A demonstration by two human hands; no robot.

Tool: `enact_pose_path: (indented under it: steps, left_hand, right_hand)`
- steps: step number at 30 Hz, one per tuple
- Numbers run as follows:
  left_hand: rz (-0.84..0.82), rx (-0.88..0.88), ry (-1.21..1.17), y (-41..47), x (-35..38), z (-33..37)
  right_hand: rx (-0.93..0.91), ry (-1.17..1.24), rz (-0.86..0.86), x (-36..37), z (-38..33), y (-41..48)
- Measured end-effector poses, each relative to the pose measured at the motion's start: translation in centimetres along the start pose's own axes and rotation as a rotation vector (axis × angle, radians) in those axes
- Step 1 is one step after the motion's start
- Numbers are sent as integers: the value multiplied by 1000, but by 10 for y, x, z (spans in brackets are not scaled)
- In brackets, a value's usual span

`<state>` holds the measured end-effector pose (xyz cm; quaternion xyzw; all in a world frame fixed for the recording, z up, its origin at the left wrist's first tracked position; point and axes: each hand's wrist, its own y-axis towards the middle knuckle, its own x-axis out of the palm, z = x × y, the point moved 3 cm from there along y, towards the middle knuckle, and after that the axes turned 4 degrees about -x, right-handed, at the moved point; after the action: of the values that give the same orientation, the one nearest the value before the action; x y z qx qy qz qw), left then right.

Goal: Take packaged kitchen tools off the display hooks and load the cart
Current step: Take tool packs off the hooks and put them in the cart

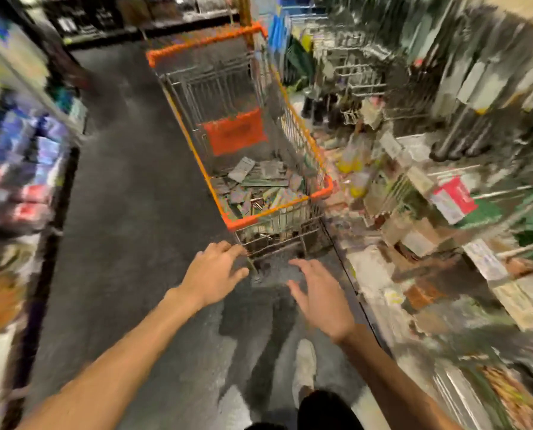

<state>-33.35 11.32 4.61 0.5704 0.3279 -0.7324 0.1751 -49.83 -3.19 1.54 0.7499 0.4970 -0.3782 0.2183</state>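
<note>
A wire shopping cart (318, 193) with an orange rim stands in the aisle ahead of me. Several flat packaged tools (259, 184) lie piled in its near end. More packaged tools (451, 200) hang on hooks along the display to the right, badly blurred. My left hand (215, 274) reaches forward with spread fingers, its fingertips just short of the cart's lower front frame, holding nothing. My right hand (321, 299) hovers below the cart's near end, fingers spread and relaxed, also holding nothing.
Dark grey floor (128, 243) runs along the left of the cart. Shelves of coloured packages (26, 156) line the left side. The hook display (414, 88) crowds the right, close beside the cart. My shoe (304, 364) shows below my hands.
</note>
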Motion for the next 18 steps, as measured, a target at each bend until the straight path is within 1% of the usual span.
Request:
enact_pose_path:
  steps: [3,5,8,10,12,13,18]
  left_hand:
    - [-61,-67,-75,54,-1,-7]
    - [-50,-106,-159,90,-4,-10]
    - [-49,-175,-256,137,-8,-16]
    - [-62,-234,-298,169,-7,-24]
    - [-105,-287,-345,201,-3,-35]
    - [-128,-313,-367,218,0,-41]
    - [-327,-376,-432,308,50,-67]
  right_hand:
    - [9,41,-88,-1,16,68]
    - [5,35,-144,-3,27,110]
    - [-22,21,-150,-5,46,165]
    - [8,5,-186,-7,58,201]
    - [85,12,-268,-3,69,239]
    - [94,9,-301,1,75,258]
    - [156,-134,-432,33,116,348]
